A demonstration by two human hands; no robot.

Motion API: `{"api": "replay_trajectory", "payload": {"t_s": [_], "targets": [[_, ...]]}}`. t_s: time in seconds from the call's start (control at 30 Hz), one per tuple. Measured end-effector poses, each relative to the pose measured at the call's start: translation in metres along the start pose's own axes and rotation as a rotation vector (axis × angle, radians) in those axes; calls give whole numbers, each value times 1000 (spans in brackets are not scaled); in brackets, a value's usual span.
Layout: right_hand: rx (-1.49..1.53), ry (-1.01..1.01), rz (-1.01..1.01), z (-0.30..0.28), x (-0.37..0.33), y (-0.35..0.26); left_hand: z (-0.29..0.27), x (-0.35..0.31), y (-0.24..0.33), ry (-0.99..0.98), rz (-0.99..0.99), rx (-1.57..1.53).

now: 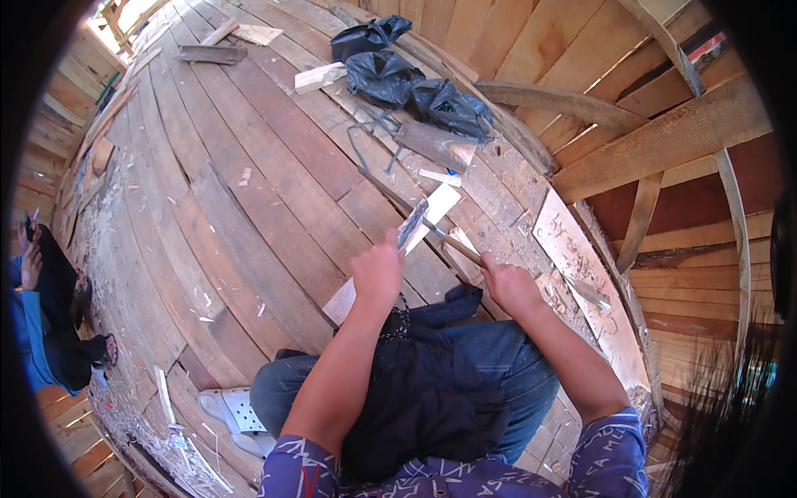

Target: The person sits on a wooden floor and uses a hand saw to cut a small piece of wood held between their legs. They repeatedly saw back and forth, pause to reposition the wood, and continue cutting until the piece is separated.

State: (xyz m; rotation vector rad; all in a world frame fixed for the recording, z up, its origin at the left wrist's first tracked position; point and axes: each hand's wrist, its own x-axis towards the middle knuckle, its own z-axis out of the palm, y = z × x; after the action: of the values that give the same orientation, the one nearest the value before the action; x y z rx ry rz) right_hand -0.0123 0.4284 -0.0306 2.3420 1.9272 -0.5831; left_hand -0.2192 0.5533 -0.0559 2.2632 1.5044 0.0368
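My left hand (378, 270) is closed on a dark, narrow, flat piece (413, 222) that points up along a pale wooden board (433, 212). The exact kind of this piece is unclear. My right hand (508, 286) grips the slim wooden handle (462, 247) of a tool. The tool's metal end meets or crosses the dark piece in my left hand. The pale board slants across the floor in front of my lap, its near end (339, 304) showing left of my left wrist. My fingers partly hide what they hold.
Several black plastic bags (383, 77) lie ahead beside a wood offcut (320, 78) and a curved wooden piece (437, 145). A marked board (581, 266) lies to the right, near the slatted wall. Shavings litter the plank floor (249, 183). Another person (50, 307) is at far left.
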Motion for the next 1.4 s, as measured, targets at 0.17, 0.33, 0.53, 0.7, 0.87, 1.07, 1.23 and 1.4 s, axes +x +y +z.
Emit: {"api": "replay_trajectory", "payload": {"t_s": [0.17,0.33,0.53,0.7,0.87,1.07,1.23,1.4], "targets": [[5,28,-38,12,9,10,-1,3,-2,-73,-11,-41],[-2,46,-7,13,15,16,-24,1,-22,-283,-25,-340],[-10,30,-3,9,17,13,-34,7,-66,-664,-167,-116],[45,111,78,1,13,12,-3,-6,-69,-637,-334,207],[21,87,41,16,15,28,30,-20,-67,-559,-296,375],[64,149,34,1,13,23,41,-20,-76,-561,-301,383],[36,48,63,11,14,21,39,-19,-70,-573,-319,419],[-28,30,81,4,16,16,45,-20,-74,-520,-324,403]]}}
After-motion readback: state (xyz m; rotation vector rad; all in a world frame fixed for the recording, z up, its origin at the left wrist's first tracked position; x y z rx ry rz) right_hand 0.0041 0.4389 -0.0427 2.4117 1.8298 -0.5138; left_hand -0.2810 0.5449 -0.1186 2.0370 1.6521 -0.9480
